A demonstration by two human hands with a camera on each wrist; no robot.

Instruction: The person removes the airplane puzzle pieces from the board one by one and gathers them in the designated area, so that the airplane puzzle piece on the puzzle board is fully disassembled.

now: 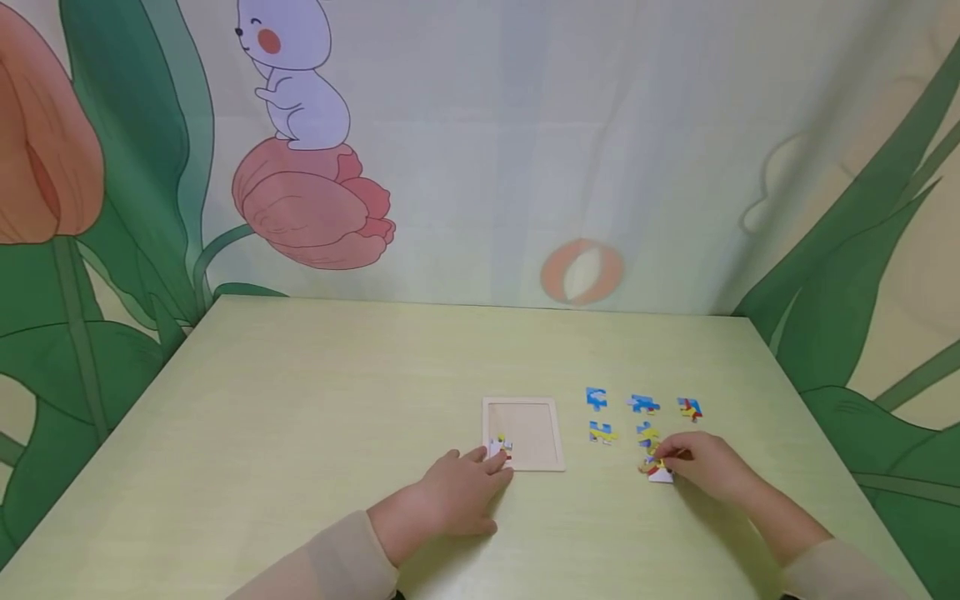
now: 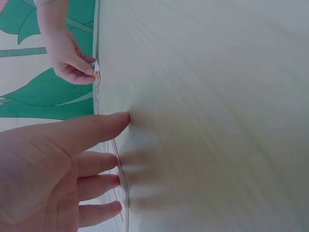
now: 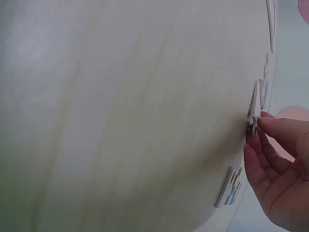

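A shallow wooden puzzle tray lies on the table, with one jigsaw piece in its lower left corner. My left hand rests at that corner. Its fingers are fairly straight and spread, and the fingertips touch the tray's near edge and the piece. To the right, my right hand pinches a white, yellow and red jigsaw piece between thumb and fingers. In the right wrist view that held piece is tilted up from the table. My fingers partly hide it.
Several loose blue and yellow pieces lie right of the tray, among them a blue piece, a yellow one and a red-marked one. Another piece lies beside my right hand. A printed curtain hangs behind the table.
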